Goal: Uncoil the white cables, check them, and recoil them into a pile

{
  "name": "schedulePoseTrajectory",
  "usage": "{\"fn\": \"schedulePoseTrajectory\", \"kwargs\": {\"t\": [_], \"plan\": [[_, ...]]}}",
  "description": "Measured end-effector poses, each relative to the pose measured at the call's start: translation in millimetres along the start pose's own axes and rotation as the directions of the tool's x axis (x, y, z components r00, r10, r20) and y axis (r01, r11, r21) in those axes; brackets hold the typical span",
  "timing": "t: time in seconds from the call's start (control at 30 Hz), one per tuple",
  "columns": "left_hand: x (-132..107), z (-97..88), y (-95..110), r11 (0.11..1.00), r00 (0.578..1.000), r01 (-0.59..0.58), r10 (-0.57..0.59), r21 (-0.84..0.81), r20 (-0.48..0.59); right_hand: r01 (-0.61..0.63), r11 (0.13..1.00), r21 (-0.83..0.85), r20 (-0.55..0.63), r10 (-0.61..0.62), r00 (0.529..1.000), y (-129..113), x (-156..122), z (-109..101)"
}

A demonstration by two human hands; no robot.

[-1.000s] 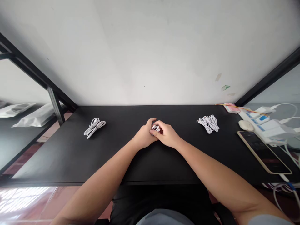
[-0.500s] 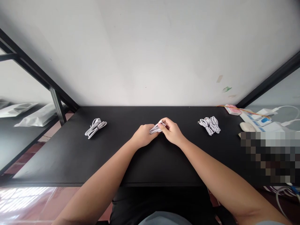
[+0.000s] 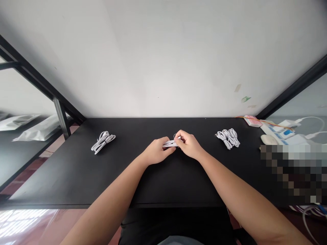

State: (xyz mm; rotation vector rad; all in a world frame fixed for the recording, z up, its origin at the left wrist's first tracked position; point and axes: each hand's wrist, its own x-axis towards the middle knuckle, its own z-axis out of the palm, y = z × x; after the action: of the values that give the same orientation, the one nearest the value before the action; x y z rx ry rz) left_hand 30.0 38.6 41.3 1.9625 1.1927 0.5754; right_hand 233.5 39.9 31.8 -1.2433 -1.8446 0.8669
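A folded white cable (image 3: 169, 144) lies between my hands above the middle of the black table. My left hand (image 3: 157, 151) grips its left end, with the thumb along the near side and the fingers on the far side. At the cable's right end, my right hand (image 3: 187, 144) pinches it between thumb and fingertips. A thin loop sticks out beside the right fingertips; what it belongs to I cannot make out. Another bundled white cable (image 3: 102, 142) rests on the table to the left. To the right lie more bundled white cables (image 3: 228, 138), tied with dark bands.
The black table (image 3: 63, 177) meets a white wall (image 3: 153, 61) at the back. At the right stand a power strip (image 3: 274, 132) with plugs, a white mouse (image 3: 268, 139) and a pink-and-white box (image 3: 252, 121). Plastic bags (image 3: 42, 128) lie on a surface at the left.
The cable between my hands has turned from slanted to nearly level. My left thumb has come away to the near side, and a thin loop now shows at my right fingertips.
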Motion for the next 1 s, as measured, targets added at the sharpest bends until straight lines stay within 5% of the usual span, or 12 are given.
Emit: {"fn": "schedulePoseTrajectory", "kwargs": {"t": [0.2,0.33,0.6,1.0], "plan": [[3,1.8,-4,1.000,1.000,0.005,-0.005,0.013,-0.001,-0.039,0.995,0.088,-0.050,0.044,0.998,6,5,-2],[10,1.6,-12,0.995,0.994,0.048,-0.038,0.084,-0.107,-0.003,0.998,-0.068,-0.212,-0.011,0.977,20,12,-8],[35,-5.7,-17,0.964,0.971,0.196,-0.165,0.181,-0.175,0.016,0.958,-0.288,-0.038,-0.029,0.999,37,14,-5],[62,4.7,-10,0.813,0.973,0.229,-0.176,0.535,-0.151,-0.022,0.926,-0.376,-0.064,-0.002,0.998,28,15,-3]]}}
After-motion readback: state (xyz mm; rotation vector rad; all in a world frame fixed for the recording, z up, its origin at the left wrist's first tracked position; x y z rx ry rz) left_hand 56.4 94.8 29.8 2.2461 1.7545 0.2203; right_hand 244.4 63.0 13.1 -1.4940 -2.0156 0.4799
